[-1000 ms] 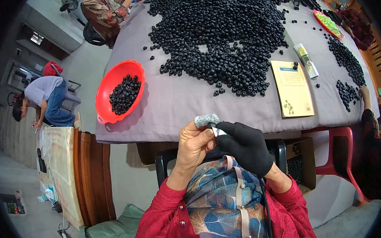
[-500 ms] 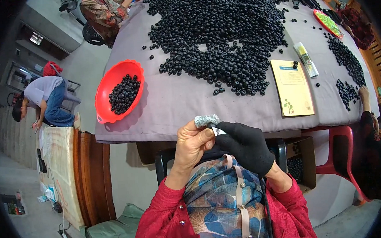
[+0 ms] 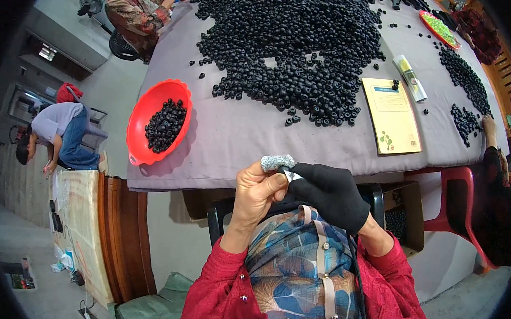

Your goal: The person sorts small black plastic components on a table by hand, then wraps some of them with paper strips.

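Observation:
Just off the table's front edge, my left hand point(image 3: 254, 193) and my gloved right hand point(image 3: 332, 194) meet fingertip to fingertip. The left is bare apart from a grey knitted sleeve point(image 3: 277, 162) on its index finger, and thumb and index are pinched together. A black glove covers the right hand, whose fingers are also closed. A small white patch point(image 3: 293, 176) with a dark mark shows at the right fingertips. Whatever sits between the fingers is hidden. Beyond them lies a large heap of small black bead-like pieces with holes point(image 3: 298, 87).
At left, a red scalloped bowl point(image 3: 138, 128) holds more black pieces. A yellow booklet point(image 3: 395, 129) and a white tube-shaped pack point(image 3: 409, 78) lie at right. Another person's hand point(image 3: 488, 126) rests by a smaller pile point(image 3: 464, 79). A red chair point(image 3: 445, 200) stands at the right edge.
My right hand has shifted very slightly to the right and down at the wrist. Both hands keep their closed fingertips together.

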`<state>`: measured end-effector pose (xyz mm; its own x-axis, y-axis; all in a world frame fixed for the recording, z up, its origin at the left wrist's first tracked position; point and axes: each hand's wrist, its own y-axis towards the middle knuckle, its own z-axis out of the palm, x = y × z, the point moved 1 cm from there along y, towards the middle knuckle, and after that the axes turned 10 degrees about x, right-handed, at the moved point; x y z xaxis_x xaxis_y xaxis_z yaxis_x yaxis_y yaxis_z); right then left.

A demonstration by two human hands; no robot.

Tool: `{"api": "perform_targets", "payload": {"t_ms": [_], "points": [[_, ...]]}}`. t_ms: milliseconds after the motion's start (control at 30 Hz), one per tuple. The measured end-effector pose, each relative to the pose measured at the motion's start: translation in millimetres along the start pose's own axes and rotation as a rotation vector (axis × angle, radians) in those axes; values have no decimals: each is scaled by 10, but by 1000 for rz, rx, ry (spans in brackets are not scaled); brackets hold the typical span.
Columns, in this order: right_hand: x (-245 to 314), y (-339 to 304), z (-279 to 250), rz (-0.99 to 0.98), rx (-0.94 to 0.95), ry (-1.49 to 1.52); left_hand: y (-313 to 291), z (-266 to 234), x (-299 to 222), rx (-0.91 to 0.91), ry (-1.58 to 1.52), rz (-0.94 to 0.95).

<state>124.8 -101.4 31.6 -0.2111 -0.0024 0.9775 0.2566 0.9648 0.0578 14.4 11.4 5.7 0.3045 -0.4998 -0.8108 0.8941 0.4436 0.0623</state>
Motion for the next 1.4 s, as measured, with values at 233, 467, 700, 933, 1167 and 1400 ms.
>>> {"api": "perform_targets", "payload": {"t_ms": [233, 467, 700, 933, 1167, 1400], "points": [[-19, 3, 0, -25, -1, -56, 1, -10, 11, -9, 21, -17], [-53, 9, 10, -24, 10, -9, -9, -21, 18, -11, 31, -27], [-46, 2, 24, -35, -21, 38, -2, -12, 26, -9, 55, -30], [-57, 14, 38, -13, -40, -28, -2, -20, 44, -25, 98, -25], [-51, 19, 39, 26, -42, 14, 10, -24, 70, -22, 115, -14], [-65, 21, 40, 26, -40, 11, 13, -51, 85, -14, 127, -19]]}}
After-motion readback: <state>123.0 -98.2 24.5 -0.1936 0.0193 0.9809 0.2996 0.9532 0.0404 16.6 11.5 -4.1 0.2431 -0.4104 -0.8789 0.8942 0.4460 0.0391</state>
